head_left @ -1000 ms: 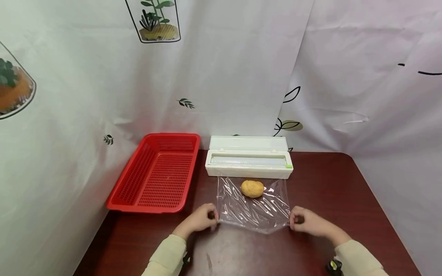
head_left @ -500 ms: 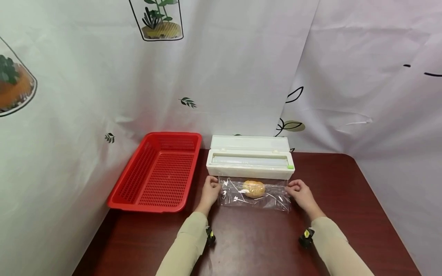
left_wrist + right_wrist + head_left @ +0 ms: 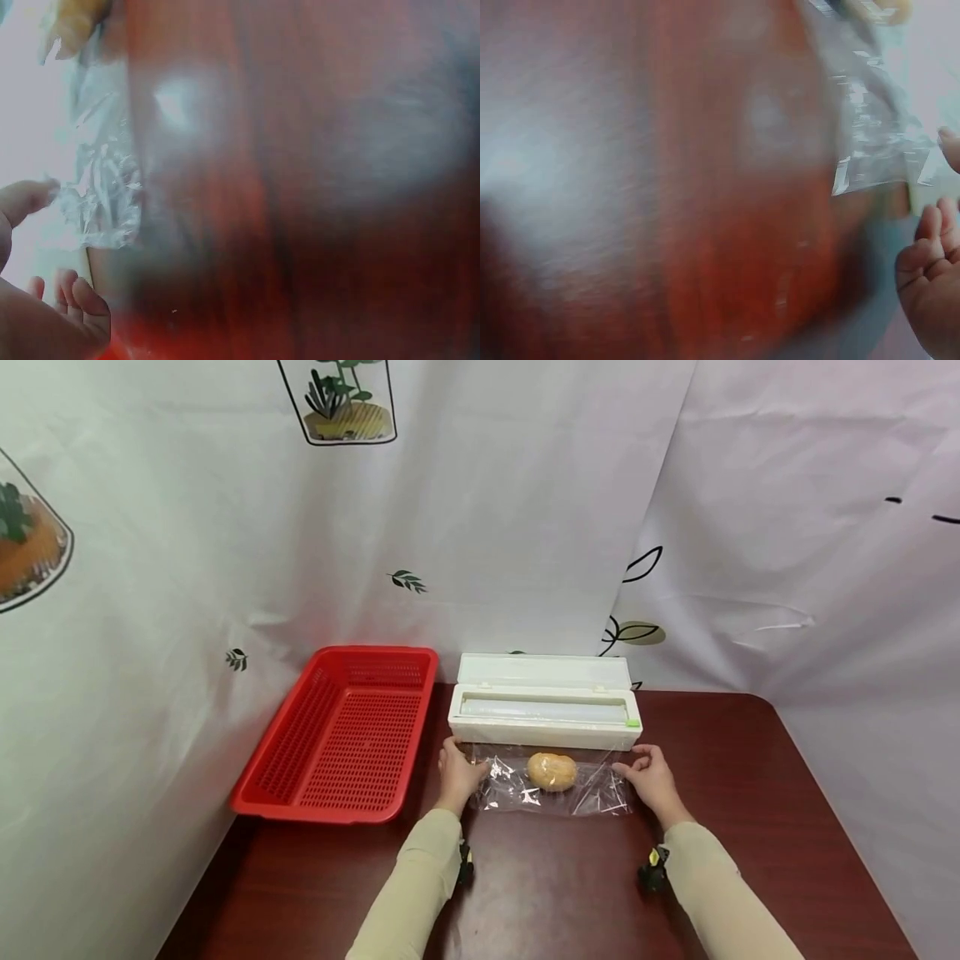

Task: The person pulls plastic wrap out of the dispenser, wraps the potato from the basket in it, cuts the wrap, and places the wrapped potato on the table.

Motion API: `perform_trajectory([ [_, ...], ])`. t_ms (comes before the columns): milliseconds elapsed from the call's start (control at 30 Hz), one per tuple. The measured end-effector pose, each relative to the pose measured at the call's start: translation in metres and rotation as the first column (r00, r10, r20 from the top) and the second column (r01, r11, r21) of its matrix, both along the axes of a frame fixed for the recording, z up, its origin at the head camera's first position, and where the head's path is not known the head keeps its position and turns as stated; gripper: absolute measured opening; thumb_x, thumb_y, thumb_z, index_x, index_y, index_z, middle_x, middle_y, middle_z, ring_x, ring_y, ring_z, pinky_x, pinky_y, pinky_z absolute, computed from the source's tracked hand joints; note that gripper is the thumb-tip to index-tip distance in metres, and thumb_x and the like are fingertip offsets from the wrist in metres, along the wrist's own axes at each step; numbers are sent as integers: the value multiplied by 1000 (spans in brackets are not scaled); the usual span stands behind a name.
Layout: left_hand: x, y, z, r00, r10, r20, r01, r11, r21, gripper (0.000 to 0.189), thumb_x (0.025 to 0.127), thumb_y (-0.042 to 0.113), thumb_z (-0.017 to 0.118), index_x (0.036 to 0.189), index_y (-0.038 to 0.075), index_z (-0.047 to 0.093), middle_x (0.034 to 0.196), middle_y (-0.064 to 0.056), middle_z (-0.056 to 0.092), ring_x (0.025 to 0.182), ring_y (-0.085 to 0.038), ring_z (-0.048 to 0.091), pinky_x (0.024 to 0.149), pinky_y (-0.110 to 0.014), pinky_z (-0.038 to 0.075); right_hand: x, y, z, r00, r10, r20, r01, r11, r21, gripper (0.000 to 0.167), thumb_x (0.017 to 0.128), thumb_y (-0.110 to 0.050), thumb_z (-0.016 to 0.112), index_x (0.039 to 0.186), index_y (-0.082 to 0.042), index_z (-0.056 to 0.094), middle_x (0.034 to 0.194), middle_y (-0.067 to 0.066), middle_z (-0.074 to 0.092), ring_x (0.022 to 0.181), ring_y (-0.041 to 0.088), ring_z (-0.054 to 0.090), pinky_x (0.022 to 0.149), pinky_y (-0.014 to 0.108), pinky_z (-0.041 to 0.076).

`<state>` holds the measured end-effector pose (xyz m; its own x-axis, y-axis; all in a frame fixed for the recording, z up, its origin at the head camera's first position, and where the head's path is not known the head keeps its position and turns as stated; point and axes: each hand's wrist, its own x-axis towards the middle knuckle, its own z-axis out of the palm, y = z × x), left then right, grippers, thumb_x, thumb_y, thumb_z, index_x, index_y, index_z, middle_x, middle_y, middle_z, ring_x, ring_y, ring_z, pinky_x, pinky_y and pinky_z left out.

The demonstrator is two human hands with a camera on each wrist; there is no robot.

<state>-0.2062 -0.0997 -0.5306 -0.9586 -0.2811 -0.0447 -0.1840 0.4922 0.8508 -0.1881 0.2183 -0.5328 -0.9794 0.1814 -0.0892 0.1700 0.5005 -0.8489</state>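
A small golden bread roll [image 3: 552, 772] lies under clear plastic wrap [image 3: 517, 795], which is folded back over it on the table. Behind it stands a long white wrap dispenser [image 3: 545, 731], its lid raised and a roll inside. At the wrap's left end is my left hand [image 3: 457, 774], thumb spread from the fingers and touching the film. My right hand [image 3: 652, 779] is at the right end in a like pose, its thumb near the film's edge. Both wrist views show a gap between thumb and fingers, with crinkled film [image 3: 105, 187] beside the left thumb.
To the left of the dispenser sits a red slotted plastic basket [image 3: 367, 752]. The dark red-brown table [image 3: 555, 893] stretches in front and to the right. A white patterned curtain [image 3: 525, 527] hangs right behind the table.
Both hands have carried the wrap's near edge away from me, over the bread roll toward the dispenser. Their pinch on its corners has since loosened, thumbs and fingers spreading apart.
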Motion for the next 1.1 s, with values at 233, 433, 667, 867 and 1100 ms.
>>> perform_trajectory([
  [233, -13, -3, 3, 999, 46, 9, -47, 952, 304, 53, 72, 3, 70, 117, 1, 41, 113, -19, 53, 108, -35, 43, 90, -41, 38, -7, 6, 12, 992, -49, 112, 72, 974, -215, 49, 86, -22, 66, 119, 4, 41, 92, 5, 50, 71, 5, 46, 62, 24, 42],
  [433, -19, -2, 12, 990, 129, -50, -94, 894, 438, 38, 78, -1, 66, 109, -2, 45, 86, -11, 55, 78, -20, 51, 67, -26, 43, -12, 2, 24, 971, -93, 220, 174, 906, -387, 61, 86, -28, 67, 130, 2, 37, 94, -4, 61, 75, -2, 54, 71, 26, 46],
  [667, -19, -1, 19, 983, 107, -148, -55, 946, 320, 6, 79, -5, 65, 85, -4, 66, 68, 0, 52, 64, -9, 45, 58, -21, 38, -12, 3, 33, 972, -60, 228, 139, 926, -350, 54, 87, -29, 65, 127, 3, 49, 94, -2, 62, 83, 11, 54, 76, 31, 44],
  [867, -7, -10, 23, 988, 63, -143, 14, 875, 483, 11, 83, 3, 66, 92, -3, 65, 61, 2, 50, 56, -7, 43, 52, -20, 36, -4, 11, 34, 988, 54, 146, -1, 940, -341, 34, 85, -34, 67, 107, -9, 63, 105, 0, 57, 88, 11, 48, 80, 33, 41],
  [1100, 28, -30, 19, 992, -113, -56, 115, 630, 768, 11, 91, 5, 46, 85, 5, 56, 66, -3, 63, 58, -12, 59, 46, -19, 39, 15, 32, 30, 927, 375, 8, -289, 729, -620, 16, 97, -15, 46, 90, -14, 60, 70, -3, 63, 60, 9, 59, 52, 22, 41],
])
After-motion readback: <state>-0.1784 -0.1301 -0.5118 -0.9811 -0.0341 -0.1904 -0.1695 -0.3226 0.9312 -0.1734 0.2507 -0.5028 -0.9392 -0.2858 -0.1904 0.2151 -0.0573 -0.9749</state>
